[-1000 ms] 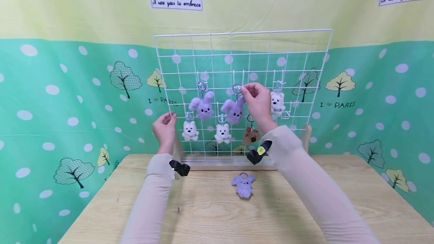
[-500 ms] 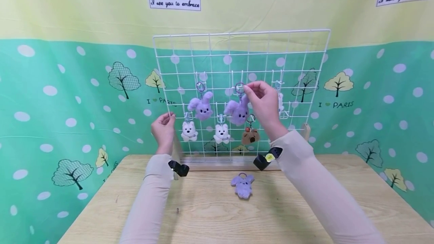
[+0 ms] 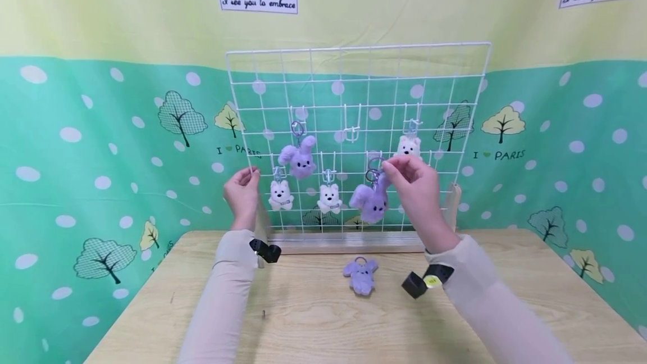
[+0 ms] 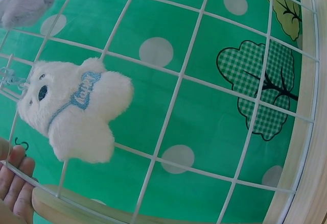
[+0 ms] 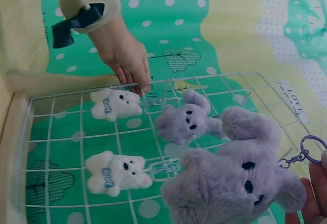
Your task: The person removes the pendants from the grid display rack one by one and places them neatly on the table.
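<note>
My right hand (image 3: 418, 195) pinches the key ring of a purple plush bunny keychain (image 3: 371, 205), which hangs before the lower right part of a white wire grid (image 3: 359, 48). The bunny hides the brown plush keychain behind it. In the right wrist view the held bunny (image 5: 240, 178) is large, its purple ring (image 5: 312, 147) at my fingers. My left hand (image 3: 242, 192) grips the grid's left edge wire between thumb and fingers. Close to it hangs a white plush bear keychain (image 3: 281, 195). Up and right of that bear, another purple bunny (image 3: 298, 159) hangs on a hook.
Two more white bears (image 3: 329, 199) hang on hooks, one at upper right. A bare hook (image 3: 352, 132) is at the grid's middle. Another purple bunny (image 3: 361, 278) lies on the wooden table (image 3: 313, 324). The grid stands in a wooden base (image 3: 349, 245).
My right hand has taken the purple bunny off the middle hook, moving right and then down before the brown keychain. My left hand stays on the grid's edge.
</note>
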The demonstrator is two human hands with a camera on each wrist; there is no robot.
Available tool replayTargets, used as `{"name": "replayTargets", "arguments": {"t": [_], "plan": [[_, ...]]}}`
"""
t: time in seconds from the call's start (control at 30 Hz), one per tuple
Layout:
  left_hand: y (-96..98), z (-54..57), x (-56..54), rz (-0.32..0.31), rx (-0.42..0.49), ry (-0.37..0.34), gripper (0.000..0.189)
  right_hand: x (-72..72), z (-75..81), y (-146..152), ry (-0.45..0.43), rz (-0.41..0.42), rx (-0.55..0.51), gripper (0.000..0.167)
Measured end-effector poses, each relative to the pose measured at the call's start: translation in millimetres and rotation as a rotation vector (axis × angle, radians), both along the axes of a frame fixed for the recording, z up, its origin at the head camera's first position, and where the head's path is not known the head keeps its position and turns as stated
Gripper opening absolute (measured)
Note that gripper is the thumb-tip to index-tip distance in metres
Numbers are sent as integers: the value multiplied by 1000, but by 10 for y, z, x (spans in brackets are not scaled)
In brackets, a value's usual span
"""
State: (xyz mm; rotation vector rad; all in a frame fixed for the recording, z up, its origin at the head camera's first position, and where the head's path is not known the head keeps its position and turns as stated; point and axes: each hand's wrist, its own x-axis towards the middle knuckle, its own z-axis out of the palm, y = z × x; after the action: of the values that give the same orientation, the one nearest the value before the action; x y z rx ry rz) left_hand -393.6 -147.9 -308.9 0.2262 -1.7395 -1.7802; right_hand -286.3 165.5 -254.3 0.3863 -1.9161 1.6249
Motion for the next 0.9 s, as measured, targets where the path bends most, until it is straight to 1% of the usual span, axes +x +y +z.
{"name": "replayTargets", "arguments": {"t": [0.2, 0.37, 0.5, 0.67, 0.9], "plan": [[9, 21, -1, 9, -7, 7, 21, 150, -197, 159, -79, -10, 53, 28], [4, 20, 0, 19, -13, 1, 21, 244, -380, 285, -154, -18, 85, 30], [4, 13, 2, 18, -11, 4, 20, 293, -565, 363, -216, -10, 113, 30], [-3, 15, 11, 18, -11, 16, 20, 328, -801, 431, -280, -9, 133, 27], [-2, 12, 20, 2, -11, 6, 21, 394, -1124, 497, -351, 14, 120, 21]]}}
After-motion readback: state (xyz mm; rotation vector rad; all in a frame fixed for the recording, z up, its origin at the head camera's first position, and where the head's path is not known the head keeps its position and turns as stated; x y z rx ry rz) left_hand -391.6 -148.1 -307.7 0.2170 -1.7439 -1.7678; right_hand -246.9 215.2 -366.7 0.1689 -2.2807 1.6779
